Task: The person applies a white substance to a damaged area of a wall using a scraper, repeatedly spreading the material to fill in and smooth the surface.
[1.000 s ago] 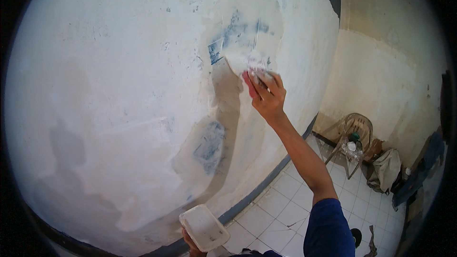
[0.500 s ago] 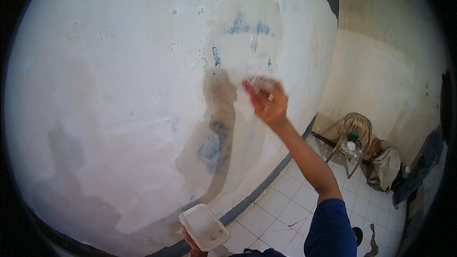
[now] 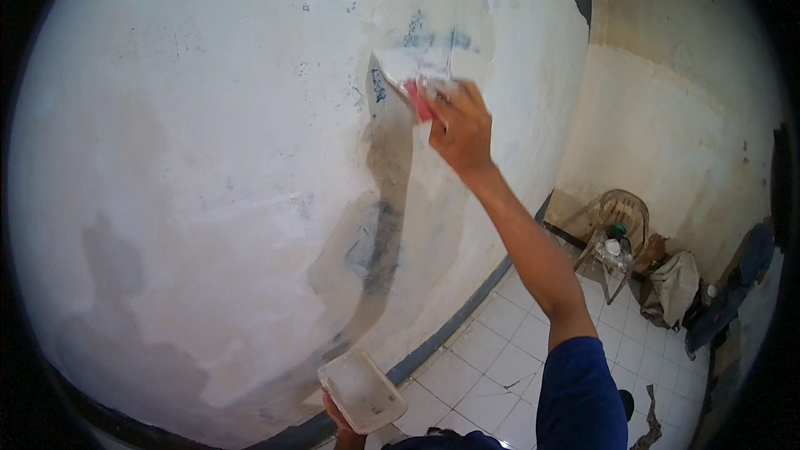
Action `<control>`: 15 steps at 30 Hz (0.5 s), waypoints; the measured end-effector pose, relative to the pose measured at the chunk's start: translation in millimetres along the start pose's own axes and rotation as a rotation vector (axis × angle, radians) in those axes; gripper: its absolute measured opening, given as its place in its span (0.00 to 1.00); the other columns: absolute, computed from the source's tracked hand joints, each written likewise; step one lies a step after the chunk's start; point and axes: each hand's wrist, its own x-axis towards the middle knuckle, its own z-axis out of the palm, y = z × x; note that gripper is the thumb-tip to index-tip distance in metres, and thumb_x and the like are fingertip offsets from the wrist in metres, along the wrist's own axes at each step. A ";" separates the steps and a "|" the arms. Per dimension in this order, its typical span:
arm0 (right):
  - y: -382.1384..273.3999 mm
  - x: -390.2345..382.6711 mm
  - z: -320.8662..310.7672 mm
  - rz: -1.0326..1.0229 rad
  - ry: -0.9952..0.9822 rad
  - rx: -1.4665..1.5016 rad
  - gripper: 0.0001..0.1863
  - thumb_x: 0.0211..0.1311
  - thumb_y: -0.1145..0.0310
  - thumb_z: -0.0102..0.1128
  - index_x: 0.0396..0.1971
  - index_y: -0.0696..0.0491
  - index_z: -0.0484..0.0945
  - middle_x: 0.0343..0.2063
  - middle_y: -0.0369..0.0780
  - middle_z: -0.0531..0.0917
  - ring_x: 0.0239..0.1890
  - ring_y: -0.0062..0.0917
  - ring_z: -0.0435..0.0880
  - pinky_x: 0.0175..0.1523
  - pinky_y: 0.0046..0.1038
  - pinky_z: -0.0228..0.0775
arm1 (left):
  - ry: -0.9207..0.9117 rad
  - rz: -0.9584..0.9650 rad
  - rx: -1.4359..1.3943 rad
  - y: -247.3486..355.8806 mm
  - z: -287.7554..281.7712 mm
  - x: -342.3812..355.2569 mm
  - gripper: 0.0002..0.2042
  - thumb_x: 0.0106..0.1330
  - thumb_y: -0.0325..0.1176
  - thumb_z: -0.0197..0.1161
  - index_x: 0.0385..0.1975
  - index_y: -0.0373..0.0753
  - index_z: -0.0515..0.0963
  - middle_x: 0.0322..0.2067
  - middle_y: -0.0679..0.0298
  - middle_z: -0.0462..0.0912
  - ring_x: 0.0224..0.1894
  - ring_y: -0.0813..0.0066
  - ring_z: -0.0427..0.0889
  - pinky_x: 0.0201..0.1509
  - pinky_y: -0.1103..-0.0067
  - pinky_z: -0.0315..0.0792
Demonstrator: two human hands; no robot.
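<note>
Right hand (image 3: 462, 125): your fingers are clenched around the red handle of a putty knife (image 3: 419, 102), your bare forearm reaching up from a blue sleeve (image 3: 583, 392).
Putty knife: up at the patched wall (image 3: 208, 142), just below the upper bluish marks; its blade seems to touch the surface, though blur hides the exact contact.
Left hand (image 3: 340, 421): low down, you grasp a rectangular plastic tub (image 3: 363, 390) by its left side, tilted.
Wall patch: a blue-grey spot (image 3: 365, 242) lies between knife and tub.
Far right: a plastic chair (image 3: 629, 207) stands on white floor tiles (image 3: 477, 367).
</note>
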 end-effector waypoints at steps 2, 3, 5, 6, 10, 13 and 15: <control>-17.6 -25.4 -4.9 0.019 -0.015 0.091 0.28 0.37 0.88 0.58 0.45 0.54 0.85 0.41 0.40 0.83 0.39 0.40 0.80 0.44 0.34 0.77 | -0.030 -0.039 -0.016 1.9 -3.1 0.4 0.36 0.65 0.66 0.46 0.67 0.48 0.64 0.62 0.58 0.71 0.60 0.51 0.74 0.60 0.52 0.72; -23.6 -37.9 -7.9 0.021 -0.015 0.090 0.28 0.37 0.88 0.58 0.45 0.54 0.85 0.41 0.40 0.83 0.39 0.40 0.80 0.44 0.34 0.77 | -0.022 -0.030 0.005 2.3 0.5 -0.8 0.36 0.65 0.66 0.46 0.67 0.48 0.63 0.62 0.58 0.71 0.60 0.51 0.74 0.60 0.52 0.72; -34.6 -60.8 -12.6 0.038 -0.046 0.117 0.26 0.38 0.87 0.59 0.43 0.54 0.85 0.41 0.38 0.83 0.41 0.38 0.81 0.45 0.33 0.78 | -0.006 -0.008 0.047 3.2 10.2 -4.5 0.36 0.65 0.66 0.46 0.67 0.48 0.63 0.62 0.58 0.71 0.60 0.51 0.74 0.60 0.52 0.72; -39.7 -70.1 -17.0 0.039 -0.045 0.117 0.26 0.38 0.87 0.59 0.43 0.54 0.85 0.41 0.38 0.83 0.41 0.38 0.81 0.45 0.33 0.78 | 0.001 0.003 0.067 4.1 16.6 -6.9 0.37 0.65 0.66 0.46 0.67 0.48 0.63 0.62 0.58 0.70 0.60 0.51 0.74 0.60 0.52 0.72; -47.0 -76.4 -21.3 0.035 0.022 0.131 0.24 0.39 0.86 0.60 0.41 0.56 0.86 0.43 0.38 0.83 0.43 0.38 0.81 0.45 0.32 0.78 | 0.029 0.045 0.148 8.1 35.3 -17.1 0.37 0.65 0.67 0.46 0.68 0.48 0.63 0.63 0.58 0.70 0.60 0.50 0.74 0.60 0.52 0.72; -58.2 -39.9 -1.2 0.011 0.170 0.118 0.24 0.39 0.86 0.60 0.41 0.56 0.86 0.43 0.38 0.83 0.44 0.37 0.81 0.44 0.31 0.78 | 0.025 0.008 0.144 16.7 34.5 -19.7 0.38 0.65 0.67 0.44 0.68 0.48 0.62 0.63 0.58 0.70 0.60 0.50 0.74 0.60 0.52 0.72; -72.6 -29.8 10.3 0.020 0.205 0.090 0.24 0.39 0.86 0.60 0.42 0.56 0.86 0.43 0.38 0.83 0.45 0.37 0.80 0.44 0.30 0.79 | -0.023 -0.010 0.101 13.1 14.5 -12.9 0.37 0.65 0.67 0.44 0.68 0.48 0.62 0.63 0.58 0.70 0.60 0.50 0.74 0.60 0.52 0.72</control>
